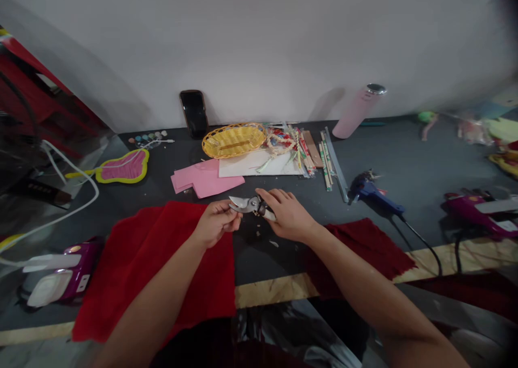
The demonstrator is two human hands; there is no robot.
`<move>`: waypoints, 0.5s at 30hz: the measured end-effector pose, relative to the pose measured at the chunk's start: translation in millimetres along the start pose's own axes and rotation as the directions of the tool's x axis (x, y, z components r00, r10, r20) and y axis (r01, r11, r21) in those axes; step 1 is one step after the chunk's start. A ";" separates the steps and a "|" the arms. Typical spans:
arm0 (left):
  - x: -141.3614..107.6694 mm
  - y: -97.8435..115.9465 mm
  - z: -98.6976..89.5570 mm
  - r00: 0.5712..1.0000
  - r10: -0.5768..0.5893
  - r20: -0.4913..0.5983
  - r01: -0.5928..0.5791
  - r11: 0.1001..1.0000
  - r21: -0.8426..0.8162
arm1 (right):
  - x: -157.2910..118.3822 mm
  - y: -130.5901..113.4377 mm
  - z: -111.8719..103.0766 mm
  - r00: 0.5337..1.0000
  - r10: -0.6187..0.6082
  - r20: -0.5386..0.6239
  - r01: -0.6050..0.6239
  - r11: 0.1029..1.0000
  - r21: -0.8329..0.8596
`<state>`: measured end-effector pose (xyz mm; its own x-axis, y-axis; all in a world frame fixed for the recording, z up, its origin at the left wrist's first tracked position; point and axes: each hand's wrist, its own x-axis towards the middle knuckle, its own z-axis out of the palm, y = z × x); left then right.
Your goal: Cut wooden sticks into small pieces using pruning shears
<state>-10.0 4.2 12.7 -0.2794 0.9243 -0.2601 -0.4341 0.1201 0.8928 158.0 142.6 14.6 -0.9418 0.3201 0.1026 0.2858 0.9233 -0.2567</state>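
My right hand (288, 214) is wrapped round the pale handles of a pair of pruning shears (246, 203), its curved metal blades pointing left. At the blade tips, my left hand (218, 222) is closed in a pinch. Whatever it may hold between thumb and finger is too small or hidden to make out. Below the left hand lies a red felt cloth (162, 260) on the dark table (263, 265). Small pale scraps (274, 243) are scattered under the shears. Just beyond the hands are pink paper sheets (210, 178) and a white board (243, 164).
A yellow woven basket (234, 141), paper-wrapped sticks (326, 160), a phone (195, 114) and a pink bottle (359, 111) stand or lie towards the wall. At right sits a blue glue gun (376, 195) with a cord. A white cable (95, 195) loops at left.
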 end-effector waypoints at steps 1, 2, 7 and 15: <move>0.1 0.1 -1.0 1.000 -0.016 -0.003 0.016 1.000 0.002 | 0.0 0.0 -0.1 1.000 -0.007 0.014 0.006 1.000 0.012; 0.4 -0.5 -2.2 1.000 -0.021 -0.010 0.021 1.000 0.000 | -0.1 -0.3 -0.2 1.000 -0.006 0.024 0.006 1.000 0.020; 4.4 -6.8 -6.4 0.999 0.028 -0.026 -0.029 0.999 -0.042 | -1.8 -3.6 0.6 0.998 0.043 0.054 -0.044 0.999 0.014; 7.7 -8.2 -1.1 0.970 0.225 -0.088 -0.220 0.974 0.058 | -2.0 -5.3 4.2 0.989 0.142 0.027 -0.143 0.989 0.024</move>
<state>-9.5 9.9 3.0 -0.4442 0.8920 -0.0841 -0.3118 -0.0659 0.9479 157.6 136.1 11.8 -0.8961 0.4422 0.0390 0.4131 0.8628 -0.2913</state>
